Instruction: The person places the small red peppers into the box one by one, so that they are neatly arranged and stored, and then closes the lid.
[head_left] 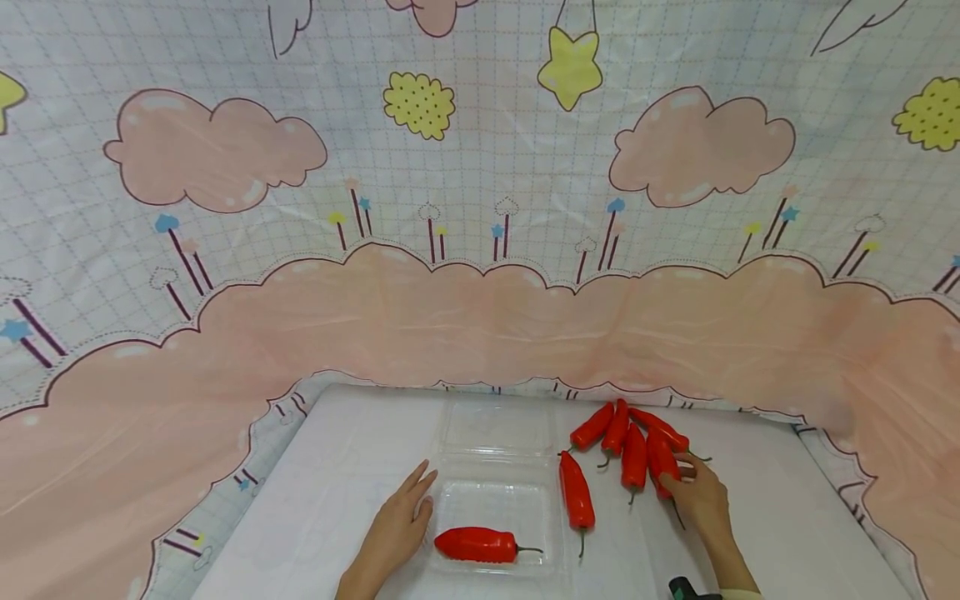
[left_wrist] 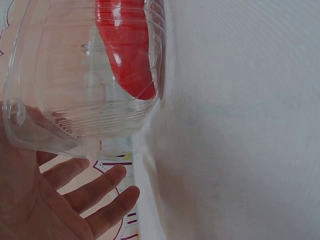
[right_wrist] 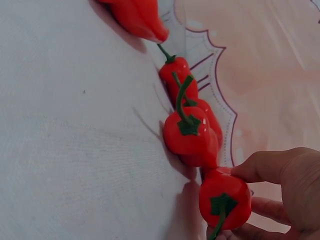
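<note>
My right hand (head_left: 703,498) pinches a red pepper (head_left: 660,457) with a green stem, at the right end of a group. The right wrist view shows the thumb on one side of this pepper (right_wrist: 225,192) and fingers on the other. Beside the clear plastic box (head_left: 495,500), my left hand (head_left: 393,527) rests with its fingers extended. In the left wrist view those fingers (left_wrist: 97,192) spread near the box's corner; whether they touch it I cannot tell. One red pepper (head_left: 474,544) lies sideways in the box's near half.
The box's transparent lid (head_left: 495,429) lies folded back behind it. Right of the box a single pepper (head_left: 576,496) lies on the white table (head_left: 300,500). Several more peppers (head_left: 592,427) lie further back. A dark object (head_left: 684,588) shows at the bottom edge near the right forearm.
</note>
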